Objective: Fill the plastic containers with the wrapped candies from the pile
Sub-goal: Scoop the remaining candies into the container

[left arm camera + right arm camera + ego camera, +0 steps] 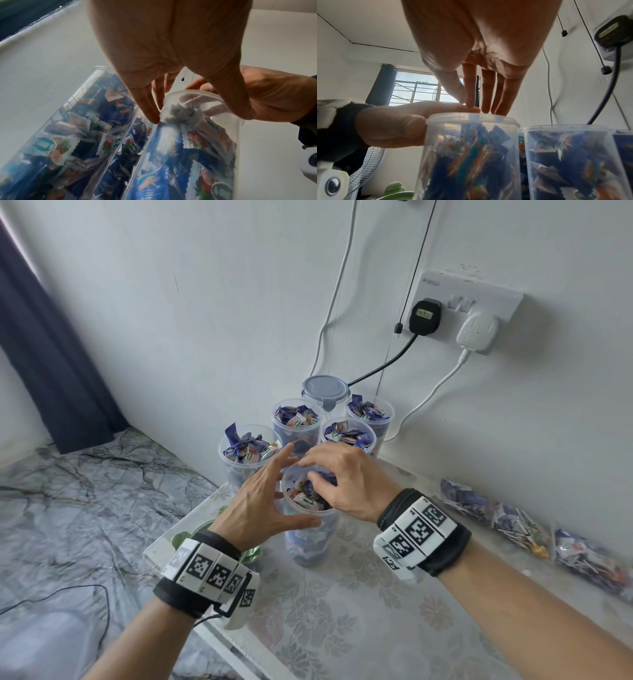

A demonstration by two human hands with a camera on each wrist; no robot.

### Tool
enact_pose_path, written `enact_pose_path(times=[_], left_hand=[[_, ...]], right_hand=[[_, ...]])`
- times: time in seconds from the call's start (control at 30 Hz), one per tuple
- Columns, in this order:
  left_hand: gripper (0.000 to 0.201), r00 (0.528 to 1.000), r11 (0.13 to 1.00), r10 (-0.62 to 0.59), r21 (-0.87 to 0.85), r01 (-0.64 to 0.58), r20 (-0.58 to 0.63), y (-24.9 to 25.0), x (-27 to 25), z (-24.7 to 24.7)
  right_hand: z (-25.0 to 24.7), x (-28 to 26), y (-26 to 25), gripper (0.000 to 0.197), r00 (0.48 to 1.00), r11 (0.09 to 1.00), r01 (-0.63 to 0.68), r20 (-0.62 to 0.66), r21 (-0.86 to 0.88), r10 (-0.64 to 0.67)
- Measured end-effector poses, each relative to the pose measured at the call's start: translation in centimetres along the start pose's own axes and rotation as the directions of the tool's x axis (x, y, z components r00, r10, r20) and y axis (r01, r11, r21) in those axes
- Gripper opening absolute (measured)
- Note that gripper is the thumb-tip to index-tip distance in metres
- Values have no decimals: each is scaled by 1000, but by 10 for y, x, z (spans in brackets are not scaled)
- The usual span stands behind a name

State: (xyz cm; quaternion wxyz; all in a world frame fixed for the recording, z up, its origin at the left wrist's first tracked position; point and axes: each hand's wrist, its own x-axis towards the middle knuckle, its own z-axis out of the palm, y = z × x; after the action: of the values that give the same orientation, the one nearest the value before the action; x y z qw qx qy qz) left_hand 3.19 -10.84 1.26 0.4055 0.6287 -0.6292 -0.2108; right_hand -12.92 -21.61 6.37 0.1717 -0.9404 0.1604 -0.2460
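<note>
Tabletop (359,611), with bagged candies (496,515) lying at right. Five open containers (298,419) brim with candies; a sixth is lidded (324,389). Left hand (260,501), fingers spread, steadies the nearest container (308,542); right hand (342,477), fingers extended, reaches into its mouth. Filling appears nearly complete.

Counted six plastic containers (310,529), five open and filled with candies (248,451), one lidded; two hands (260,505); two plugs (424,316); two bags (493,508) right.
</note>
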Motion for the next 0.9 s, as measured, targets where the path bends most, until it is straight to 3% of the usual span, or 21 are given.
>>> enact_pose_path(times=[0.13,0.2,0.43,0.63,0.9], left_hand=[[121,1000,1000,11,10,-11,-2,-2,0,1],[120,1000,1000,21,14,-21,-4,-3,0,1],[116,999,999,33,37,-33,-4,-2,-1,1],[107,998,992,57,111,-58,10,2,-3,-2],[74,988,919,152,364,-149,22,21,11,-20]], right_hand=[[6,-11,5,21,984,997,-23,176,-71,36],[10,-15,6,23,979,997,-17,202,-77,32],[7,-20,4,23,996,999,29,84,-15,-28],[-5,-25,12,26,997,999,-47,-59,20,48],[-25,-11,34,25,991,993,-116,-62,8,116]])
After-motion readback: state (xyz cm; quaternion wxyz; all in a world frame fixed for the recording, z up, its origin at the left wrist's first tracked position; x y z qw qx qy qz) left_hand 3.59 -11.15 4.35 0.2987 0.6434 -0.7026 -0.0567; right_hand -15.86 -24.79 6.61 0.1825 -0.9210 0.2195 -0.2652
